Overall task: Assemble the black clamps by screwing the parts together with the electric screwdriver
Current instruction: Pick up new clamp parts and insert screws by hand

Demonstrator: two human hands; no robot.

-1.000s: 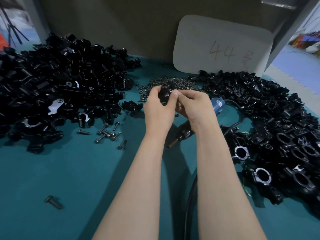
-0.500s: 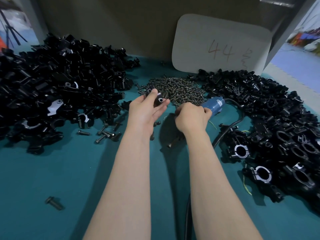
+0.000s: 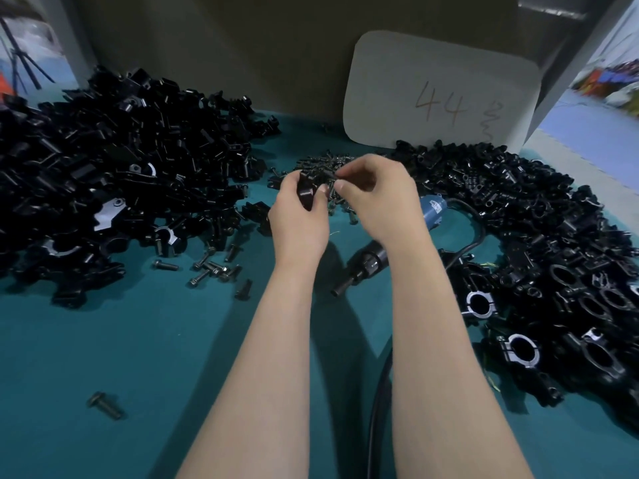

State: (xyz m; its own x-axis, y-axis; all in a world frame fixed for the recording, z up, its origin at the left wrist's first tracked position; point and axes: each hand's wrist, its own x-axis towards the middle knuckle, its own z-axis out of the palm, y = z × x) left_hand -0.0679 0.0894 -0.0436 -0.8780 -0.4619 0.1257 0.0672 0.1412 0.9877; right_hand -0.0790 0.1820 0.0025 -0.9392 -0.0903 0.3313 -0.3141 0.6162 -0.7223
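Observation:
My left hand grips a black clamp part over the middle of the teal table. My right hand is right beside it, its thumb and fingers pinching a small dark screw at the top of the clamp part. Behind both hands lies a heap of dark screws, partly hidden. The electric screwdriver, with a black nose and a blue rear end, lies on the table under my right wrist, untouched.
A large pile of loose black clamp parts fills the left. Assembled black clamps are heaped on the right. Several loose screws lie left of centre, one screw at the near left. A white card marked 44 leans at the back. A black cable runs toward me.
My right hand dropped to the table by the screwdriver, then rose back to the clamp part pinching a screw. My left hand shifted left with the part, then back to centre.

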